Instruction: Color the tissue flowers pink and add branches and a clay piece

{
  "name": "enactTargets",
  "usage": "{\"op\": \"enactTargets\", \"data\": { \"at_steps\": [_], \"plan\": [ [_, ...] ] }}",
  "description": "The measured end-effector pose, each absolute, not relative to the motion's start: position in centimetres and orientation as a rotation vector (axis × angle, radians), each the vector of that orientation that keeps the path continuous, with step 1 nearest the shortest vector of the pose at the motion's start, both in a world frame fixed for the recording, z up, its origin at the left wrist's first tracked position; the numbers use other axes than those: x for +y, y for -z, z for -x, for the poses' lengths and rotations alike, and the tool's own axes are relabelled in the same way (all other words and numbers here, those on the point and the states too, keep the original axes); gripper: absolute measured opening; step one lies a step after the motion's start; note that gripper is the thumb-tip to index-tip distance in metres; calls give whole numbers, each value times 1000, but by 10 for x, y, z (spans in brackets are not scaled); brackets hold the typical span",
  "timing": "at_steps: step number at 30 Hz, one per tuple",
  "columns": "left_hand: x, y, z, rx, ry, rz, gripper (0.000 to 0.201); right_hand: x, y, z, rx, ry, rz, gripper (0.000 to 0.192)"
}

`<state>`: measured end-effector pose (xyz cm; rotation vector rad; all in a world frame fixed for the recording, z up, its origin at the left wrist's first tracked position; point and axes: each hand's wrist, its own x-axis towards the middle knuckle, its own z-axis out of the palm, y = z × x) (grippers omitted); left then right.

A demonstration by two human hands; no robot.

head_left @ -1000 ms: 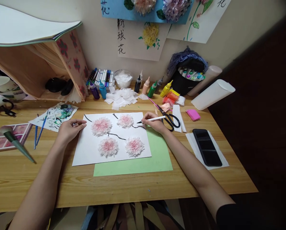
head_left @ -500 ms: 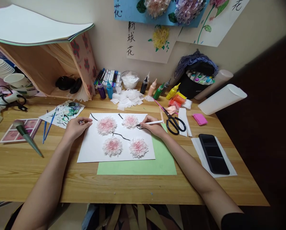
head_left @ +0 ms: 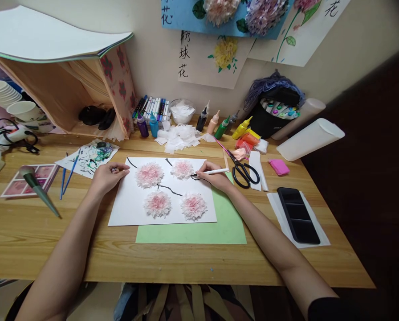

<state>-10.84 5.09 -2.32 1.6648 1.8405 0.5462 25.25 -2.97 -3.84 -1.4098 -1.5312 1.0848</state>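
A white sheet of paper (head_left: 126, 209) carries several pink-and-white crinkled paper flowers (head_left: 149, 174) and short dark drawn lines. My right hand (head_left: 214, 177) rests at the sheet's right edge, closed around a white marker (head_left: 218, 171). The marker's black tip touches the paper by the upper right flower (head_left: 182, 169), where a dark curved line runs under the hand. At the sheet's left edge lies my left hand (head_left: 108, 179), its fingers curled together. A small greyish bit shows between those fingers, too small to name.
Beneath the sheet sticks out green paper (head_left: 189, 234). Black-handled scissors (head_left: 242, 171) lie right of my right hand, with a phone (head_left: 298, 215) nearer the table's right edge. Behind are paint bottles (head_left: 222, 128) and white paper scraps (head_left: 177, 137). Paintbrushes (head_left: 70, 174) lie at left.
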Motion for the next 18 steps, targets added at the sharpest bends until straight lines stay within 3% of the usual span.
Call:
{"op": "enactTargets", "data": {
  "at_steps": [18],
  "plan": [
    [53, 30, 113, 1827, -546, -1691, 43, -30, 33, -253, -1544, -1125, 1403, 23]
  ]
}}
